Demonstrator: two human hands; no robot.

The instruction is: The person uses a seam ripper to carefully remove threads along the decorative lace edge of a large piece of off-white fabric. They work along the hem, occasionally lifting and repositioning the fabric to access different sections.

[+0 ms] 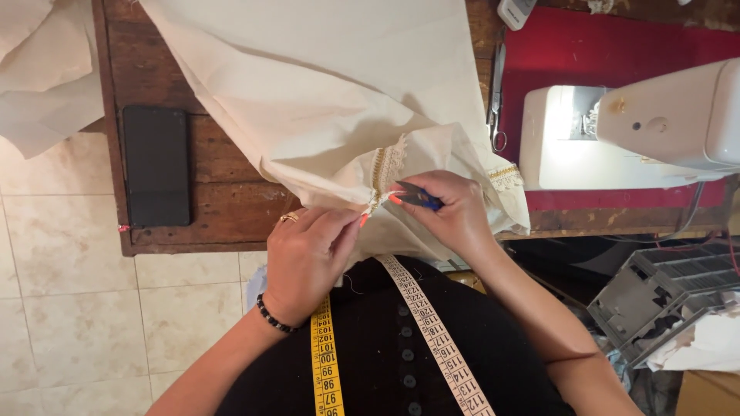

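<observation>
A large cream cloth (331, 85) lies over the dark wooden table (223, 208), with a strip of gold and white lace trim (383, 168) along its near fold. My left hand (308, 254), wearing a ring and a bead bracelet, pinches the lower end of the trim. My right hand (451, 212) holds a small blue thread snipper (416, 196), its tip at the trim right beside my left fingertips. A yellow and white measuring tape (327, 362) hangs around my neck over black clothing.
A black phone (156, 166) lies at the table's left edge. A white sewing machine (632, 131) stands on a red mat (609, 46) at right, with metal scissors (497, 92) beside it. A grey plastic crate (678, 285) sits below right. The floor is beige tile (69, 308).
</observation>
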